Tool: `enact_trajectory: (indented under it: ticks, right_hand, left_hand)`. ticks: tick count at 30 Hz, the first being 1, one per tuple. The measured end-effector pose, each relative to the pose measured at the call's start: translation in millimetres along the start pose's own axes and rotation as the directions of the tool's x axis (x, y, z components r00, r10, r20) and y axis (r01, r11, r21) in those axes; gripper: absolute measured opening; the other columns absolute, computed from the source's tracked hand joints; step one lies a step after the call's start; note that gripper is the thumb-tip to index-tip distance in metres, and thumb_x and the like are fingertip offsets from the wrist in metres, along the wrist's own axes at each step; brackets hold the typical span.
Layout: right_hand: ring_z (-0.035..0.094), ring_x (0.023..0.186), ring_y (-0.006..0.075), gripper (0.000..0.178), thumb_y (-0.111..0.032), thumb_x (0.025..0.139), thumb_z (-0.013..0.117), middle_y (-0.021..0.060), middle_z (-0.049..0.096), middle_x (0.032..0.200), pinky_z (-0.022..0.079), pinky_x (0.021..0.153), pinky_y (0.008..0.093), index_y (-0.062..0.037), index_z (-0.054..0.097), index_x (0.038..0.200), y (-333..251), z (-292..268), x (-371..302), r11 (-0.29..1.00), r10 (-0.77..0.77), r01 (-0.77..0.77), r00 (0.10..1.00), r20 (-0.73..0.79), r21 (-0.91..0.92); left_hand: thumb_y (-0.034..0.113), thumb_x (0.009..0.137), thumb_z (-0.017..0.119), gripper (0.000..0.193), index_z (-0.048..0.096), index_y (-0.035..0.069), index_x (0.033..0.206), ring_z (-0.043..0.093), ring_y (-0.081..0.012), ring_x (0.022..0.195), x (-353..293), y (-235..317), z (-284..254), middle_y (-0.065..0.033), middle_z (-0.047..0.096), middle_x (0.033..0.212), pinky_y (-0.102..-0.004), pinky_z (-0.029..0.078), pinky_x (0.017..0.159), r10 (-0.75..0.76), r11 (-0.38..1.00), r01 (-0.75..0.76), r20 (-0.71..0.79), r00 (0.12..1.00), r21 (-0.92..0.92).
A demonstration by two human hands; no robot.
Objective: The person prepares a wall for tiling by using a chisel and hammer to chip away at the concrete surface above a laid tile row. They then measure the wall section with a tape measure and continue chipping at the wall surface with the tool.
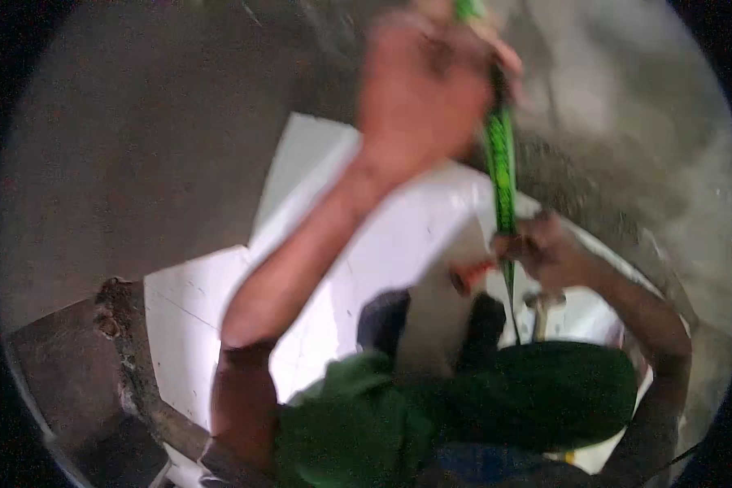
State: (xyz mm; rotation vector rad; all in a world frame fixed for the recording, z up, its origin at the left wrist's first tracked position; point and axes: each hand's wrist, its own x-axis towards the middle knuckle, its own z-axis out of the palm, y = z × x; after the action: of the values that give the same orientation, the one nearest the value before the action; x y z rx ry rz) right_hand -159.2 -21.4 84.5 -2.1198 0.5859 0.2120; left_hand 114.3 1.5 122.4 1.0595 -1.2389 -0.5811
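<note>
White tiles fill the middle of the frame, laid on a grey, gritty floor that spreads across the upper left and upper right. At least three tiles can be counted, though blur makes the joints hard to follow. A dark, rough broken edge runs down the lower left beside the tiles. The person's green clothing bulges up from the bottom centre and hides the lower part of the tiles.

One long green tool, a level or straightedge by the look of it, stands nearly upright in the upper centre-right. The left hand, raised high near the top of the frame, is closed around its upper end. The right hand, at centre right, is wrapped around its lower part, just beside a small orange piece. The two hands are well apart along the tool, both clamped on it.
</note>
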Motion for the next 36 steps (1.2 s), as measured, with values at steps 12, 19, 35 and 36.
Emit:
enact_trajectory:
  ticks: [12, 19, 35, 36]
  right_hand:
    - [0.069, 0.070, 0.0162, 0.032, -0.028, 0.105, 0.055, 0.0135, 0.074, 0.086, 0.057, 0.061, 0.0329, -0.0021, 0.071, 0.116, -116.5, -79.9, 100.3, 0.956, -0.263, 0.292, 0.885, -0.383, 0.017]
    - [0.048, 0.052, 0.0203, 0.045, -0.034, 0.101, 0.060, 0.0108, 0.054, 0.056, 0.041, 0.056, 0.0433, 0.0009, 0.058, 0.072, -42.9, 38.0, 104.5, 0.904, -0.426, 0.425, 0.904, 0.025, 0.050]
    - [0.070, 0.084, 0.0373, 0.017, -0.020, 0.096, 0.061, 0.0193, 0.071, 0.090, 0.057, 0.079, 0.0505, -0.0050, 0.069, 0.097, 107.5, 53.0, -14.6, 0.943, 0.306, -0.267, 0.929, 0.209, -0.199]
    - [0.070, 0.085, 0.0368, 0.019, -0.020, 0.098, 0.060, 0.0185, 0.072, 0.090, 0.057, 0.082, 0.0503, -0.0044, 0.069, 0.097, 104.7, 51.0, -13.5, 0.941, 0.312, -0.264, 0.920, 0.239, -0.213]
  left_hand:
    - [0.017, 0.100, 0.055, 0.022, 0.066, 0.001, 0.092, 0.059, -0.0134, 0.063, 88.0, 106.3, -33.4, -0.0055, 0.062, 0.070, -0.0318, 0.049, 0.058, 0.275, 0.856, -0.254, 0.020, 0.961, 0.450]
    - [0.032, 0.109, 0.053, 0.035, 0.066, 0.004, 0.092, 0.048, -0.0076, 0.062, -48.8, 8.3, -26.0, 0.0005, 0.051, 0.067, -0.0288, 0.040, 0.055, -0.344, 0.875, 0.235, 0.203, 0.917, 0.422]
    - [0.014, 0.088, 0.069, 0.005, 0.067, 0.012, 0.091, 0.068, -0.0366, 0.079, -264.2, -183.5, 20.0, -0.0120, 0.071, 0.082, -0.0503, 0.053, 0.070, -0.432, 0.448, 0.636, -0.471, 0.769, 0.628]
    - [0.015, 0.089, 0.069, 0.005, 0.066, 0.011, 0.089, 0.066, -0.0364, 0.080, -258.5, -188.1, 22.9, -0.0105, 0.070, 0.083, -0.0517, 0.051, 0.070, -0.374, 0.466, 0.600, -0.469, 0.800, 0.650]
